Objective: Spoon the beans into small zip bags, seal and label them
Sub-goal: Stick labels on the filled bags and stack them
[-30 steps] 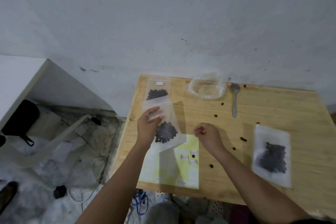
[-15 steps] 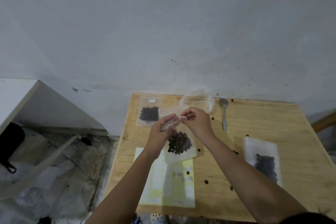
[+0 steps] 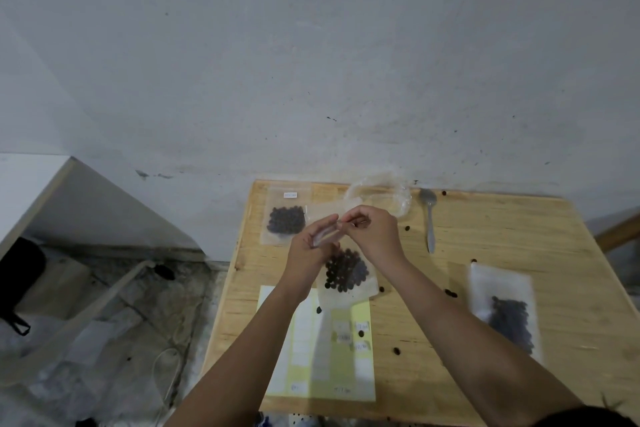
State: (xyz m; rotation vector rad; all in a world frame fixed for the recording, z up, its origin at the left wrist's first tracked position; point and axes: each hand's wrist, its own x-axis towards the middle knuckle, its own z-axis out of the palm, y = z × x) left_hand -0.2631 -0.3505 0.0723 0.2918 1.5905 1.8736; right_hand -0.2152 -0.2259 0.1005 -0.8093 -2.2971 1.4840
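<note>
Your left hand (image 3: 311,248) holds the top of a filled zip bag (image 3: 346,272), right hand (image 3: 373,236) pinching there; a labelled bag (image 3: 285,218) lies at eleven o'clock; a third bag (image 3: 504,312) at four o'clock seems unlabelled.

Wooden table (image 3: 519,236). Going from where the left hand (image 3: 308,253) and right hand (image 3: 374,236) pinch the zip bag (image 3: 346,274): labelled bean bag (image 3: 285,218) just left, crumpled clear plastic (image 3: 398,199) right behind, spoon (image 3: 429,218) to the right, another bean bag (image 3: 502,308) further right, yellow label sheet (image 3: 346,367) nearer me, loose beans (image 3: 450,293) scattered about.
</note>
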